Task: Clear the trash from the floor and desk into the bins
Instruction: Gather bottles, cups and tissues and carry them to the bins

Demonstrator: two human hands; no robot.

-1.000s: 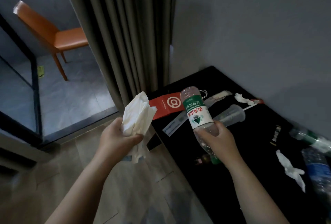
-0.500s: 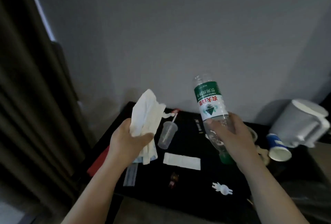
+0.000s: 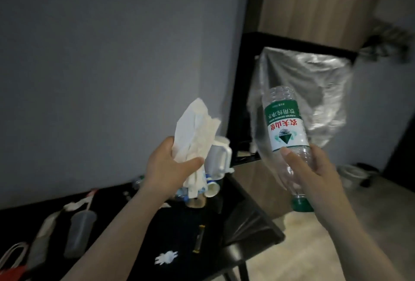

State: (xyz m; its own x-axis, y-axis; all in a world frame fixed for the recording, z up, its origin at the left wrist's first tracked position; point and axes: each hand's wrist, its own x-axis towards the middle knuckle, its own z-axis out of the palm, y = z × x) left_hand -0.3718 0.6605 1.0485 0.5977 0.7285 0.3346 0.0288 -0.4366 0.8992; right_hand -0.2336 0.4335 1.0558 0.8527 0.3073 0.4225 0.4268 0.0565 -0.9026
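Note:
My left hand (image 3: pixel 167 168) is shut on a bunch of crumpled white tissue paper (image 3: pixel 194 132), held up above the black desk (image 3: pixel 186 238). My right hand (image 3: pixel 314 168) grips a clear plastic water bottle (image 3: pixel 286 130) upside down, its green cap (image 3: pixel 302 204) pointing at the floor and its green and white label facing me. Behind the bottle hangs a clear plastic bag (image 3: pixel 314 92) on a black frame (image 3: pixel 247 60). On the desk lie a plastic cup with a straw (image 3: pixel 78 229), a white plastic scrap (image 3: pixel 166 257), a small dark wrapper (image 3: pixel 198 239) and a paper cup on its side (image 3: pixel 212 188).
A white kettle (image 3: pixel 216 157) stands at the desk's far end against the grey wall. A red paper bag with handles (image 3: pixel 12 267) sits at the desk's left end. A small lined bin (image 3: pixel 352 171) stands on the light floor at the right, by a wooden panel (image 3: pixel 318 4).
My view has swung right, from the curtain and the desk's left end to its right end and the hanging bag. Both hands have kept their hold and moved along with it.

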